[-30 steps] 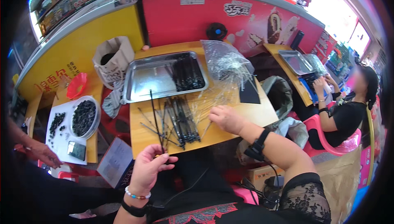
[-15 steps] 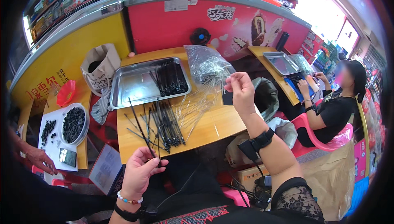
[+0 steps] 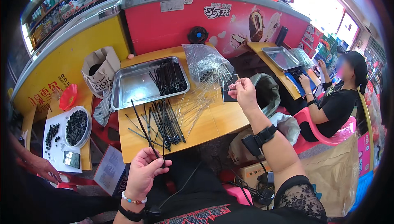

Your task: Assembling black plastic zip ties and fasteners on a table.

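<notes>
My left hand (image 3: 145, 168) is closed in a pinch round a long, thin black strip (image 3: 141, 127), which slants up over the table's near edge. A second dark end shows by its fingertips. Above the table's right end, my right hand (image 3: 245, 94) has thumb and fingers pressed together. A thin tip stands out above them, too fine to name. Nearest to it lies a clear plastic bag (image 3: 201, 56) with many thin silvery wires (image 3: 197, 101) fanning out onto the wood. Loose black strips (image 3: 166, 121) lie in a bundle before a metal tray (image 3: 133, 83), which holds more of them.
On the left stand a bowl of small black pieces (image 3: 76, 126), a phone (image 3: 72, 159), a red dish (image 3: 68, 97) and a cloth bag (image 3: 101, 66). Another person's hand (image 3: 46, 168) is there. At right, a seated person (image 3: 336, 84) works beside another tray (image 3: 281, 58).
My right hand has shifted slightly right and down, its fingers still pinched. My left hand keeps the black strip almost in place. The whole view has shifted a little.
</notes>
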A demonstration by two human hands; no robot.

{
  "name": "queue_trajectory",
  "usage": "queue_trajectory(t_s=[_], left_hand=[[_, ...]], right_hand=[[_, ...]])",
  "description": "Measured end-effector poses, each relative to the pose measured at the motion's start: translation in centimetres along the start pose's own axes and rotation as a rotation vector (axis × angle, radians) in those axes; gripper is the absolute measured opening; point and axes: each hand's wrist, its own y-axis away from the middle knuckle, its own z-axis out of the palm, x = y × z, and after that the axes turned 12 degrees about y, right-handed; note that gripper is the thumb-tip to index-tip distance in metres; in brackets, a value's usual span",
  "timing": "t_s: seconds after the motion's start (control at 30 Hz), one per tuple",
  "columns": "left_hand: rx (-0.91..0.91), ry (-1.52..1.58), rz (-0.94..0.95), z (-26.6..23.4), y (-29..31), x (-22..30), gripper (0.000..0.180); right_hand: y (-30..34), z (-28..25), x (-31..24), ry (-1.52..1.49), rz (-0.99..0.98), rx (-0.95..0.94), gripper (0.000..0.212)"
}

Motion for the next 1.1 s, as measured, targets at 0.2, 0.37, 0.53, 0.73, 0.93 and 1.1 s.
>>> queue_trajectory(t_s=[0.2,0.37,0.53,0.73,0.93,1.1], left_hand=[[-0.020,-0.017,-0.013,0.2,-0.2,-0.4,0.016],[-0.013,-0.010,-0.016,0.2,-0.3,-0.3,0.016],[0.019,-0.014,-0.015,0.0,-0.5,-0.4,0.017],[0.001,-0.012,-0.039,0.3,-0.9,-0.7,0.016],[0.029,-0.031,-0.017,0.3,-0.9,-0.6,0.015],[0.020,-0.028,-0.019,0.5,-1.1,-0.8,0.016]], right_hand=[[1.8,0.1,2.0,-0.144,0.105,0.068,0.010],[3.6,0.2,1.8,-0.079,0.059,0.181,0.007],[7.1,-0.5,3.7,0.073,-0.234,0.315,0.005],[6.3,-0.7,2.9,-0.156,-0.191,0.415,0.005],[3.9,-4.0,2.2,-0.509,-0.001,0.390,0.004],[3.2,-5.0,1.3,-0.429,-0.172,0.349,0.004]])
